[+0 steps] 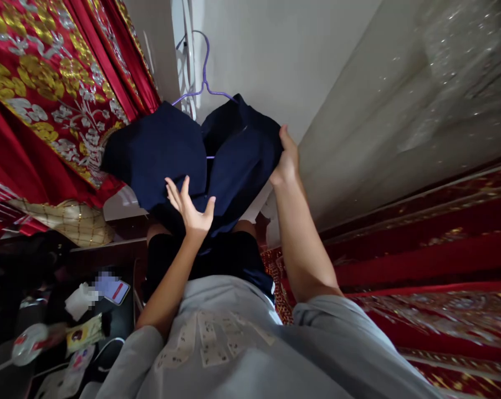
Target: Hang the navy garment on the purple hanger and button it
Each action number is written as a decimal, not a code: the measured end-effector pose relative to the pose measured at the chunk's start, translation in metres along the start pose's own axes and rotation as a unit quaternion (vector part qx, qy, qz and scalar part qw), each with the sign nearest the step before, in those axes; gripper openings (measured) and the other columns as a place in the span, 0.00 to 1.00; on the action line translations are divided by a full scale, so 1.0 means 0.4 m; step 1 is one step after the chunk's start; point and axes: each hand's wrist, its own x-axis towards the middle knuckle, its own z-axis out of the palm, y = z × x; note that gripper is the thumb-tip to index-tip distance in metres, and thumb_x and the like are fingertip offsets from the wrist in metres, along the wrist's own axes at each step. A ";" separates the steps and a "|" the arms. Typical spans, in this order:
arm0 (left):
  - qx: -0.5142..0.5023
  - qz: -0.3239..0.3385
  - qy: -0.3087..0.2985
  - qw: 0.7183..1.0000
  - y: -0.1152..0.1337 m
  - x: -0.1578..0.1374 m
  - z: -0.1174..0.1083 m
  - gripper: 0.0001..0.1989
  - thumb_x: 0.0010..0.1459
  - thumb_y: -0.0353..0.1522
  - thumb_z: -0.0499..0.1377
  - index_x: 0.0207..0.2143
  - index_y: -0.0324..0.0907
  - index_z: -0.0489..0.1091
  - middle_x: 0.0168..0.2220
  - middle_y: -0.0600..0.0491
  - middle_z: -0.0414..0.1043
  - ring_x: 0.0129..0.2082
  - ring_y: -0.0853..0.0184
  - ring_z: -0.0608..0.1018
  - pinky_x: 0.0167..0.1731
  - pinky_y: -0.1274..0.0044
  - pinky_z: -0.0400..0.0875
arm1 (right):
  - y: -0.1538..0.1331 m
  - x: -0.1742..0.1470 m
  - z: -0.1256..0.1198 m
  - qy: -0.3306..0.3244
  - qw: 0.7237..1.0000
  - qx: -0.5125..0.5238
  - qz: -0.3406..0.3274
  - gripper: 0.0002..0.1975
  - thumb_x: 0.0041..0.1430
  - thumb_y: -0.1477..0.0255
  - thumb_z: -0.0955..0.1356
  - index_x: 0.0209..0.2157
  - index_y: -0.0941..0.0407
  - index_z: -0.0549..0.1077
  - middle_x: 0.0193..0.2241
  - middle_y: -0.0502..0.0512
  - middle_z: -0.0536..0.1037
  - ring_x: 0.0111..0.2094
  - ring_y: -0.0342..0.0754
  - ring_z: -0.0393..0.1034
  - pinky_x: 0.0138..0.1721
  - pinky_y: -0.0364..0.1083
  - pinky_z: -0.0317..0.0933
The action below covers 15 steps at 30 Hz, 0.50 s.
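Observation:
A dark blue short-sleeved top [167, 149] with an open front hangs on a thin purple hanger [206, 69] in front of me. At its right side edge, my right hand [286, 158] has the thumb along the cloth and the other fingers out of sight behind it, gripping the sleeve. My left hand [192, 213] is over the lower front, fingers spread and thumb apart, at or just above the fabric. I cannot tell whether it touches. The lower part of the top hangs down over my legs.
Red cloth with gold and silver embroidery [46, 83] hangs at left. A pale sparkling gown [379, 122] and more red fabric [400, 260] are at right. A phone [115, 289], white tissue [81, 301] and a yellow packet [84, 333] lie on a dark surface lower left.

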 end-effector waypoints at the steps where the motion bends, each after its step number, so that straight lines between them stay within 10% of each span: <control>1: -0.006 -0.003 0.001 1.000 -0.015 0.009 0.022 0.44 0.57 0.41 0.69 0.71 0.49 0.53 0.77 0.44 0.29 0.76 0.44 0.39 0.72 0.49 0.39 | -0.002 -0.003 0.003 -0.007 1.000 0.001 0.015 0.34 0.55 0.40 0.66 0.53 0.49 0.73 0.60 0.57 0.76 0.66 0.59 0.65 0.61 0.64 0.68; 9: -0.049 -0.080 0.062 0.994 -0.093 0.049 0.047 0.28 0.60 0.33 0.61 0.61 0.43 0.58 0.63 0.36 0.59 0.63 0.49 0.67 0.61 0.60 0.64 | -0.026 -0.006 0.006 -0.030 0.995 -0.095 -0.026 0.36 0.54 0.35 0.63 0.49 0.48 0.77 0.58 0.58 0.77 0.67 0.64 0.63 0.60 0.67 0.68; 15: -0.089 -0.039 0.070 0.993 -0.046 0.007 0.057 0.31 0.57 0.40 0.68 0.58 0.42 0.60 0.57 0.40 0.66 0.47 0.58 0.74 0.51 0.66 0.69 | -0.087 -0.054 0.054 0.063 0.985 0.156 0.024 0.15 0.65 0.61 0.63 0.37 0.55 0.77 0.46 0.59 0.82 0.59 0.57 0.72 0.59 0.60 0.70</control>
